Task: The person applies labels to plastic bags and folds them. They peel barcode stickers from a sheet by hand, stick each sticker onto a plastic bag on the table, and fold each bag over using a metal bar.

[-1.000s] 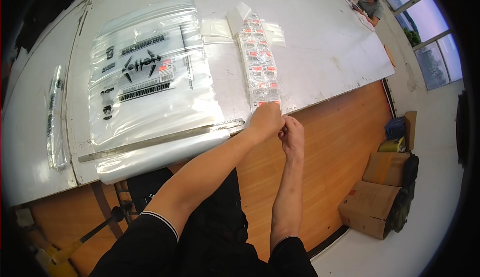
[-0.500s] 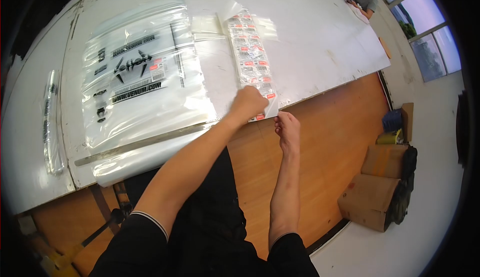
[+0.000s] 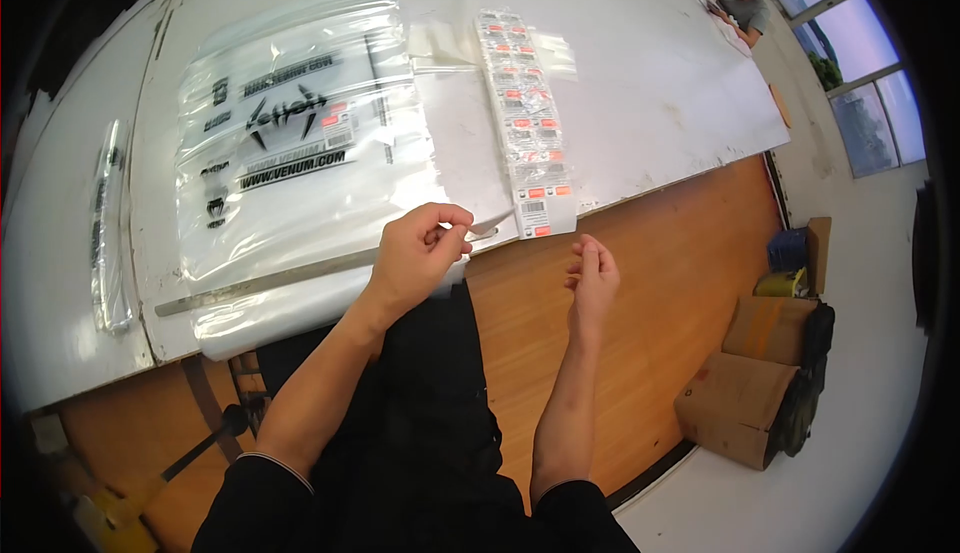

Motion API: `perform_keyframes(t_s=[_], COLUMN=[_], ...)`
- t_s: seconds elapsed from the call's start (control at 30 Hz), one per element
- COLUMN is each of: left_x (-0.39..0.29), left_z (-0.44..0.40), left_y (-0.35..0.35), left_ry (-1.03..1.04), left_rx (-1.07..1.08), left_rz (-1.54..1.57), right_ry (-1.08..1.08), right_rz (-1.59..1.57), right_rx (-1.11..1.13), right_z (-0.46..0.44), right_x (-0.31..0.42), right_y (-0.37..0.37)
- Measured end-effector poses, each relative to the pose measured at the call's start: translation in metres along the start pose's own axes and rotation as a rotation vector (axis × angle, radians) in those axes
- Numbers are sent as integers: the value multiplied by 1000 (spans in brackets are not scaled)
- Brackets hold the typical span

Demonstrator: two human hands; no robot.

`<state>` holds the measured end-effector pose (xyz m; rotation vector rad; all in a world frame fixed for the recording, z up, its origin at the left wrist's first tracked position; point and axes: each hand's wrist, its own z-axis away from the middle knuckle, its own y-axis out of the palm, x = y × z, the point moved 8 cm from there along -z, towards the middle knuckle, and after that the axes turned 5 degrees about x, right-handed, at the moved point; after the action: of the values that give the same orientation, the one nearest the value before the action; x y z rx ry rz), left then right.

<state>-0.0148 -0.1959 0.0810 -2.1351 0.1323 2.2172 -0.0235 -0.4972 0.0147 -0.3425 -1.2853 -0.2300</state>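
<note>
White table (image 3: 660,83) spreads ahead of left hand (image 3: 425,253) and right hand (image 3: 595,278). Printed clear bags (image 3: 305,148) lie ahead-left of the left hand. Label strips (image 3: 525,113), red-and-white, ahead of and between both hands, near end just right of left fingertips. Metal ruler (image 3: 285,281) extends leftward from left hand. Left is narrow, pinching a small pale slip (image 3: 490,224). Right is off the table edge, fingers curled; can't tell if holding anything.

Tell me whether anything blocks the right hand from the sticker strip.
Nothing visible: only an open gap lies between the right hand and the near end of the sticker strip. The left hand is left of it.
</note>
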Motion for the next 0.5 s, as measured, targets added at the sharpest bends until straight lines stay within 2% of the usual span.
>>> perform_keyframes(t_s=[0.07,0.1,0.2,0.27,0.37,0.47,0.5], left_x=[-23,-31,-51,-55,-54,-36,-23], left_z=[21,30,60,74,90,99,99], left_y=[-6,-9,-17,-25,-40,-60,-68], left_ry=[318,412,627,692,666,556,434], left_rx=[7,16,43,44,2,21,12], left_rz=[-192,-307,-561,-612,-626,-498,-258], right_ry=[156,235,262,234,162,115,105], right_rz=[-222,-336,-447,-296,-205,-145,-121], right_rx=[321,475,757,762,774,723,693], right_z=[29,47,86,99,104,108,111], right_x=[7,11,39,48,48,49,51], right_y=[40,59,107,121,138,148,150])
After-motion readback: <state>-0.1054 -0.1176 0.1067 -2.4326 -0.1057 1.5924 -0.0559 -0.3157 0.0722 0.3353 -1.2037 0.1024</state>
